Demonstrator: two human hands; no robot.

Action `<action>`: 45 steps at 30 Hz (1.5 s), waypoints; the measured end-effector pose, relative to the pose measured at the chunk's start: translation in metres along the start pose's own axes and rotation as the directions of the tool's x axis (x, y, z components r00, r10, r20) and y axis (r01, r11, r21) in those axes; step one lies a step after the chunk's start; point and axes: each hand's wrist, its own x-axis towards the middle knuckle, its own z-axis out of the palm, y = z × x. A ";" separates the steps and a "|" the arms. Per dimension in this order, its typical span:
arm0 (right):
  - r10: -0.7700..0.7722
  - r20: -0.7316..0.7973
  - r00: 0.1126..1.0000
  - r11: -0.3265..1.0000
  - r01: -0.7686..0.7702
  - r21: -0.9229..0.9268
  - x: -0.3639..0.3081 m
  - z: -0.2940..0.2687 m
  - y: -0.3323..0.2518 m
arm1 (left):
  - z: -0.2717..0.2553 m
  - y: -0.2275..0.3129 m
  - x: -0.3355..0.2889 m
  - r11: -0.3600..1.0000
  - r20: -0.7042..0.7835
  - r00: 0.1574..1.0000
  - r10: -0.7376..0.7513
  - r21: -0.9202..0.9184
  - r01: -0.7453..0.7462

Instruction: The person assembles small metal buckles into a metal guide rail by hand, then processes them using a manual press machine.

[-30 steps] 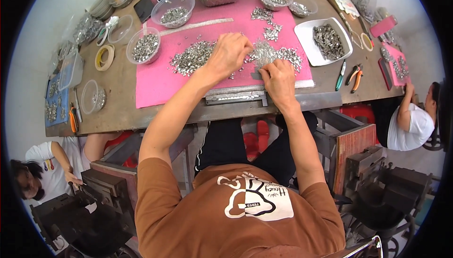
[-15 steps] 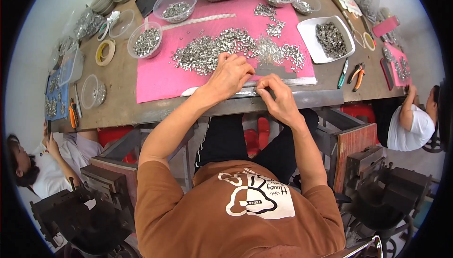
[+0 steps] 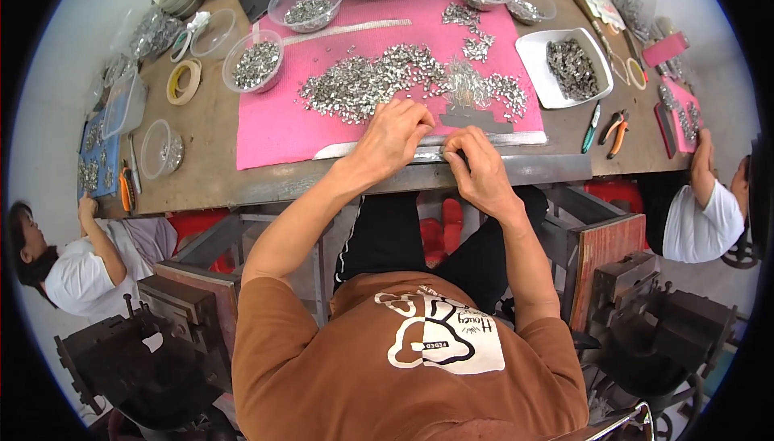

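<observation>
Over a metal strip [image 3: 532,168] at the bench's front edge, my left hand [image 3: 395,136] bends its fingers into a pinch; whatever lies between them is hidden. Close on its right, my right hand [image 3: 477,171] has thumb and forefinger pressed together low against the strip. Anything in that pinch is too small to make out. Beyond my hands, a pile of small shiny metal pieces [image 3: 363,82] covers the pink mat [image 3: 266,139]. Thin wire-like pins [image 3: 465,80] lie right of the pile, above a flat dark grey piece [image 3: 477,121].
Clear tubs [image 3: 255,62] of metal pieces stand along the mat's left and back. At right are a white tray [image 3: 536,78] of darker pieces, green-handled pliers [image 3: 591,128] and orange-handled pliers [image 3: 618,133]. Tape rolls [image 3: 184,82] lie left. One person [image 3: 89,272] sits at each side.
The whole view has shifted slightly. My hands stay in nearly the same pinched pose at the strip. The person at left has lowered a hand toward the blue mat's near edge.
</observation>
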 end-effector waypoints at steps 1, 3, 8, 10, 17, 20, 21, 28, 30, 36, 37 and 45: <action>0.001 0.000 1.000 1.000 -0.001 0.000 0.000 0.000 0.000 | -0.003 0.004 -0.003 0.994 -0.017 0.999 -0.051 -0.093 0.049; -0.067 0.013 0.998 0.987 0.068 -0.148 0.000 0.001 0.000 | -0.006 0.014 -0.009 0.978 -0.028 0.994 -0.105 -0.185 0.098; -0.163 0.075 0.984 0.929 0.178 -0.325 0.002 -0.003 -0.009 | -0.007 0.028 -0.024 0.933 -0.009 0.972 -0.236 -0.280 0.225; -0.184 0.067 0.981 0.923 0.196 -0.332 0.000 -0.004 -0.007 | -0.005 0.032 -0.025 0.948 -0.015 0.979 -0.201 -0.254 0.191; 0.036 -0.184 0.982 0.999 -0.038 -0.007 -0.014 0.001 0.005 | 0.004 0.035 -0.024 0.990 -0.022 0.995 -0.094 -0.112 0.091; 0.140 -0.263 0.955 0.989 -0.120 0.092 -0.018 0.004 0.010 | 0.005 0.036 -0.024 0.991 -0.020 0.994 -0.108 -0.084 0.106; 0.176 -0.268 0.947 0.982 -0.148 0.118 -0.019 0.004 0.010 | 0.005 0.037 -0.024 0.991 -0.017 0.994 -0.106 -0.084 0.105; 0.253 -0.249 0.935 0.961 -0.214 0.175 -0.020 0.003 0.011 | 0.006 0.035 -0.023 0.990 -0.036 0.994 -0.104 -0.097 0.100; 0.233 -0.269 0.935 0.966 -0.192 0.170 -0.019 0.003 0.013 | 0.006 0.037 -0.021 0.991 -0.036 0.995 -0.097 -0.096 0.094; 0.207 -0.285 0.936 0.975 -0.172 0.144 -0.020 0.003 0.012 | 0.009 0.047 -0.026 0.993 -0.100 0.995 0.030 0.120 -0.018; 0.186 -0.293 0.938 0.980 -0.157 0.120 -0.019 0.002 0.012 | 0.010 0.047 -0.028 0.988 -0.120 0.991 0.055 0.151 -0.037; -0.008 -0.251 0.968 0.972 -0.051 -0.228 0.019 -0.015 0.044 | 0.004 0.024 0.008 0.989 -0.093 0.992 0.083 0.132 -0.070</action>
